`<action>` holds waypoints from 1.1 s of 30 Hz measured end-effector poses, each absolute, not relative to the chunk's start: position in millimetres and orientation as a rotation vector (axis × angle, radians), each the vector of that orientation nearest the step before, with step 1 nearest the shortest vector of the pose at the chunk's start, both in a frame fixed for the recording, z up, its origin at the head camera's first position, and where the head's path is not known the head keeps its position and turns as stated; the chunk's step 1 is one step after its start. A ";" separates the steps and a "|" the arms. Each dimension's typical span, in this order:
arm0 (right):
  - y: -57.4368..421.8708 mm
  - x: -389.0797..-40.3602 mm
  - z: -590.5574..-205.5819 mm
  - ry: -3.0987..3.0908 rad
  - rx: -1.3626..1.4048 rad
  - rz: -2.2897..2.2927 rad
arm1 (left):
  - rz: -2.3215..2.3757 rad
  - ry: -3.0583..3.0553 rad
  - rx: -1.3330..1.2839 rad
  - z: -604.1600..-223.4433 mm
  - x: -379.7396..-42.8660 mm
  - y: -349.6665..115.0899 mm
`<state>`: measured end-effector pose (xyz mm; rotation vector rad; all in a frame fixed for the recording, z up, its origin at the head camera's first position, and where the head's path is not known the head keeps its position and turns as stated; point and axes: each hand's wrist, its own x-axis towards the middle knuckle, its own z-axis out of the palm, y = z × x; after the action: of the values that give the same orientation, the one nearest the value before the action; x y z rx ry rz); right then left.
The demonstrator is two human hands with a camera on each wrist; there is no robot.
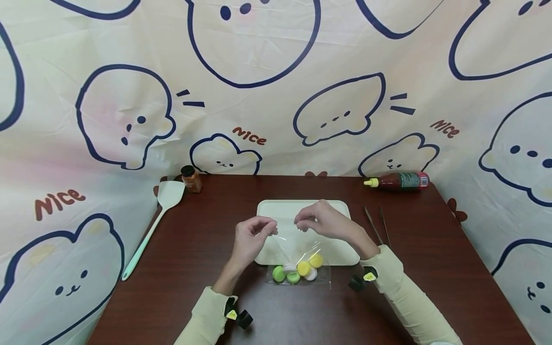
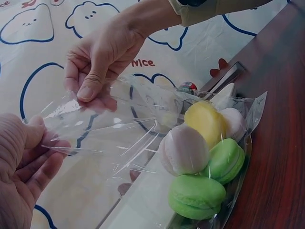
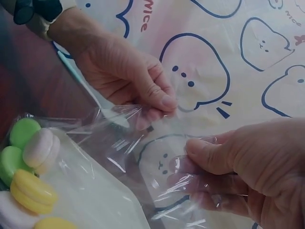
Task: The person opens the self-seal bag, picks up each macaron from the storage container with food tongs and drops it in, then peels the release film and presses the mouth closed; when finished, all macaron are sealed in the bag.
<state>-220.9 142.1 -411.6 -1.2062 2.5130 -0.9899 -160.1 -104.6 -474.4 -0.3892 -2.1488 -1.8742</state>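
Observation:
A clear plastic bag (image 1: 297, 247) holds several macarons in green, yellow and white, gathered at its bottom, such as a yellow macaron (image 3: 33, 191) and a green macaron (image 2: 196, 196). My left hand (image 1: 254, 237) pinches one upper side of the bag between thumb and fingers. Opposite it, my right hand (image 1: 325, 221) pinches the other upper side, so the film is stretched between the two hands. The bag's filled end hangs at the near edge of a white tray (image 1: 350, 256); whether it touches the table cannot be told.
On the left lie a pale green-handled spatula (image 1: 148, 235) and a small jar with a black lid (image 1: 191, 179). A red sauce bottle (image 1: 398, 180) lies at the back right. Metal tongs (image 1: 379, 225) rest beside the tray, partly behind the right forearm.

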 end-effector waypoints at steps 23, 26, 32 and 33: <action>167.9 -225.3 -428.0 2.584 -1.063 -1.084 | -1.869 -2.139 -0.347 -480.2 -162.3 -109.7; 171.3 -225.9 -430.4 2.596 -1.055 -1.100 | -1.858 -2.151 -0.339 -481.8 -163.2 -111.6; 178.2 -226.1 -433.0 2.603 -1.033 -1.083 | -1.858 -2.151 -0.326 -481.5 -162.4 -115.3; 179.4 -225.4 -432.6 2.592 -1.027 -1.092 | -1.857 -2.151 -0.319 -481.8 -162.4 -116.0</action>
<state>-225.4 179.4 -432.6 -1.0269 2.5918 -1.0918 -162.4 -116.0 -481.8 -0.3187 -2.1506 -1.8575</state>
